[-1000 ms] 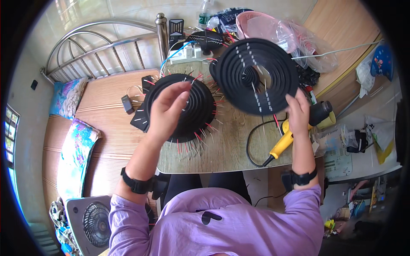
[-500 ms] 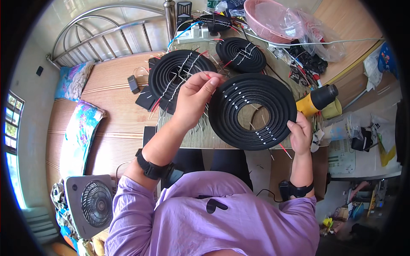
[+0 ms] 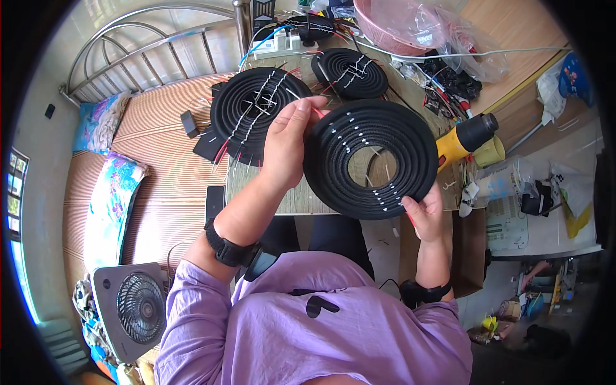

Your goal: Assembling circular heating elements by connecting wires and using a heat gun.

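A black disc of concentric ribs (image 3: 417,144), with a round hole in its middle and rows of white stitches, is held tilted over the table's near edge. My right hand (image 3: 427,215) is closed on its lower right rim, thumb on the upper face. At the upper left rim my left hand (image 3: 287,138) is closed in a pinch on a thin red wire (image 3: 317,112). Behind that hand lies a similar black disc with twisted white wires (image 3: 224,96) across it. A smaller black disc with twisted wires (image 3: 372,83) lies farther back.
A yellow and black heat gun (image 3: 459,141) is right of the held disc. At the back are a white power strip (image 3: 276,45), a pink basket (image 3: 385,35) and plastic bags (image 3: 478,61). A bed mat (image 3: 173,160) lies left, with a grey fan (image 3: 128,308) nearer me.
The held disc and both hands have shifted slightly left in view, as has the whole scene. My right hand now grips lower on the rim. The left hand keeps its pinch.
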{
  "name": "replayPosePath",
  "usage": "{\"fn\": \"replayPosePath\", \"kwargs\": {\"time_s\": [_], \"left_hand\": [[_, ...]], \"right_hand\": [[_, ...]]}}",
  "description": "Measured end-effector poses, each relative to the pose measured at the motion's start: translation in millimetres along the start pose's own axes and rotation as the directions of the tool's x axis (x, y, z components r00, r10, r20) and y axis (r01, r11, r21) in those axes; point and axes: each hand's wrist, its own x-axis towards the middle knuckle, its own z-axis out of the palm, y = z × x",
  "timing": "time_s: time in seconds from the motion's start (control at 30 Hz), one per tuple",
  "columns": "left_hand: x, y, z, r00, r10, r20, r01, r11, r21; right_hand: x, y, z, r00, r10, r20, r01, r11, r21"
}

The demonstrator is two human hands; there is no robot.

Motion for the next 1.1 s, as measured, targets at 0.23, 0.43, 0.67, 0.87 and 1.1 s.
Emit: {"fn": "replayPosePath", "kwargs": {"time_s": [0.23,0.43,0.67,0.87,1.1], "left_hand": [[-0.1,-7.7,7.2,0.996,-0.089,0.001,0.089,0.996,-0.001],[0.2,-5.5,9.0,0.996,-0.089,0.013,0.088,0.995,0.055],[-0.3,-5.9,6.0,0.998,-0.056,-0.019,0.058,0.995,0.084],[3.5,-3.5,1.7,0.999,-0.042,-0.01,0.043,0.994,0.097],[-2.3,2.5,6.7,0.972,-0.202,0.124,0.2,0.979,0.024]], "right_hand": [[0.0,-9.4,-0.9,0.987,0.033,-0.159,-0.022,0.997,0.073],[-0.2,-9.5,-6.0,0.983,0.008,-0.182,-0.007,1.0,0.006],[-1.5,-8.5,-6.2,0.985,0.003,-0.173,-0.001,1.0,0.011],[2.8,-6.0,-5.9,0.983,0.019,-0.181,-0.013,0.999,0.036],[17.2,-5.8,-5.1,0.944,-0.037,-0.327,0.051,0.998,0.036]]}}
